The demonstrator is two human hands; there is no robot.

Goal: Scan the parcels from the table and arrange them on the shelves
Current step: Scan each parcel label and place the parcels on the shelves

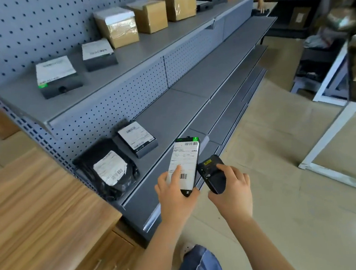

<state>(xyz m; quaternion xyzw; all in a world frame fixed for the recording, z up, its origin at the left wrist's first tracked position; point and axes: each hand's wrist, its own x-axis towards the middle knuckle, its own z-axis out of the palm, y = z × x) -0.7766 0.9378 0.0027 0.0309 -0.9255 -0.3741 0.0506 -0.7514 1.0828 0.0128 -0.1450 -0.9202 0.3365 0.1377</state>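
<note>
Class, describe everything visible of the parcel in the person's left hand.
The parcel is slim and black, its face nearly covered by a white label with barcodes and a green corner patch. The left hand grips its near end, one finger on the label. It is held label-up above the edge of the lower shelf, beside the scanner.

bare lower shelf [191,102] right of black box [138,139], black bag [108,168] blocking its left end

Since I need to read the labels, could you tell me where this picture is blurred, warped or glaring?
Head view: the parcel in the left hand and the scanner are fairly sharp; the top right corner is smeared; the wide lens bends the shelves; tape on one box glints.
</note>
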